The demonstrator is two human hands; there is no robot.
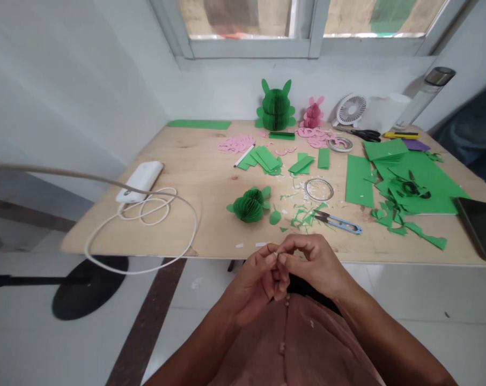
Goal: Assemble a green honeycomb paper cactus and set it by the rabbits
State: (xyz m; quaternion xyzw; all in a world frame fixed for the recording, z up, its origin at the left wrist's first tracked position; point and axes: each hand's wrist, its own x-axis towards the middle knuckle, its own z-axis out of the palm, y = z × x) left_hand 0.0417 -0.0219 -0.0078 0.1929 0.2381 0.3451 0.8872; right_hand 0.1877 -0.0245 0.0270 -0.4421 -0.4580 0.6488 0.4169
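Note:
Just off the table's front edge, my left hand (263,279) and my right hand (309,262) meet fingertip to fingertip. Both are closed in a pinch around something small and pale, too tiny to make out. Beyond them on the wooden table (211,182) lies a green pleated paper figure (249,206), with a loose green leaf-shaped piece (275,215) at its right. Small white strips (261,244) lie at the table edge near my fingers. Blue-handled snips (339,222) rest to the right among green scraps (303,215).
A green paper figure (275,110) and a smaller pink one (313,113) stand at the back beside a white fan (351,109). Green sheets (359,179) and a phone (478,228) lie right. A white power bank (140,181) with a looped cable lies left.

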